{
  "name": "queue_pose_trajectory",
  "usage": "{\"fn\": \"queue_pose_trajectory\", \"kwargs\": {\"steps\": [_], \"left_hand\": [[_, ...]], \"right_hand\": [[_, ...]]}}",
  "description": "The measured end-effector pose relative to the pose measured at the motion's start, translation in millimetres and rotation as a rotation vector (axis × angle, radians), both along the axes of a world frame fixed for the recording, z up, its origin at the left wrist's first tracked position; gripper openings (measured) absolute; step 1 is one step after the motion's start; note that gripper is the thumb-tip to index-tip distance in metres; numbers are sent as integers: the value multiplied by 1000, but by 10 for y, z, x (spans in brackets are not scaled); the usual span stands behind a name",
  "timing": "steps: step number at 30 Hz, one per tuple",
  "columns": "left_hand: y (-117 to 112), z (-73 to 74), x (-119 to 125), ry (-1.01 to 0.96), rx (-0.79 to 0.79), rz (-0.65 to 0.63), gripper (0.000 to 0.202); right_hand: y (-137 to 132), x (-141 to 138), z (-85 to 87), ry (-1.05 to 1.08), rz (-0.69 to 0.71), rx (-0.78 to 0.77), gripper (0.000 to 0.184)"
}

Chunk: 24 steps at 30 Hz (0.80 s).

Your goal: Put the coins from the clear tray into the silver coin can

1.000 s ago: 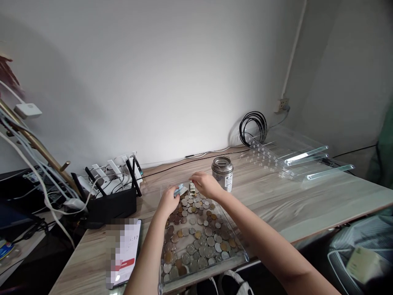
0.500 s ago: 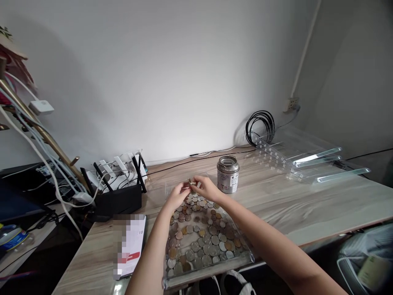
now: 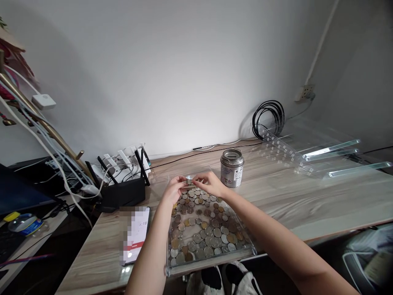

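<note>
My left hand (image 3: 172,191) and my right hand (image 3: 211,184) meet over the far end of a clear tray (image 3: 245,250) filled with several coins (image 3: 201,224). Both hands pinch a small stack of coins (image 3: 189,180) between their fingertips, a little above the tray. A silver tin money box (image 3: 232,167) with a slot in its lid stands upright on the table just right of my right hand, apart from it.
A phone (image 3: 135,234) lies face up left of the tray. A black router (image 3: 123,192) with cables sits at the back left. Clear acrylic racks (image 3: 310,152) and a coiled black cable (image 3: 267,119) are at the back right. The wooden table (image 3: 307,200) runs along the wall.
My left hand, which held a small blue thing apart from the right hand, has come together with it, and both now pinch the small stack of coins. The view has shifted slightly.
</note>
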<state>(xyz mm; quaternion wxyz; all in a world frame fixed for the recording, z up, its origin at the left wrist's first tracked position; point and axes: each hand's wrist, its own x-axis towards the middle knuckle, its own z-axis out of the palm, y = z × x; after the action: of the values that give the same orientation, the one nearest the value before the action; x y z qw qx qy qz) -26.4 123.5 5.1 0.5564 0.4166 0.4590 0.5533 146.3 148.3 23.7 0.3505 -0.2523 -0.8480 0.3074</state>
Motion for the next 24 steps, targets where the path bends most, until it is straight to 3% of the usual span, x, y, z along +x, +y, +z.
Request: {"fn": "queue_pose_trajectory", "kwargs": {"steps": [4, 6, 9, 12, 14, 19, 24], "left_hand": [[-17, 11, 53, 227, 77, 38, 35], [-18, 5, 72, 300, 87, 53, 29], [-16, 5, 82, 306, 73, 111, 15], [-19, 20, 87, 288, 54, 139, 12], [-18, 25, 94, 285, 33, 122, 11], [-9, 23, 102, 374, 92, 168, 10], [-56, 77, 103, 331, 121, 69, 18]], "right_hand": [[83, -11, -87, 50, -107, -19, 20], [107, -13, -115, 60, -70, -9, 30], [132, -16, -134, 10, -20, 1, 29], [171, -22, -148, -8, -102, -45, 19], [194, -17, -151, 16, -122, -128, 17], [212, 9, -148, 67, 28, -368, 33], [272, -5, -226, 56, 5, -352, 33]]}}
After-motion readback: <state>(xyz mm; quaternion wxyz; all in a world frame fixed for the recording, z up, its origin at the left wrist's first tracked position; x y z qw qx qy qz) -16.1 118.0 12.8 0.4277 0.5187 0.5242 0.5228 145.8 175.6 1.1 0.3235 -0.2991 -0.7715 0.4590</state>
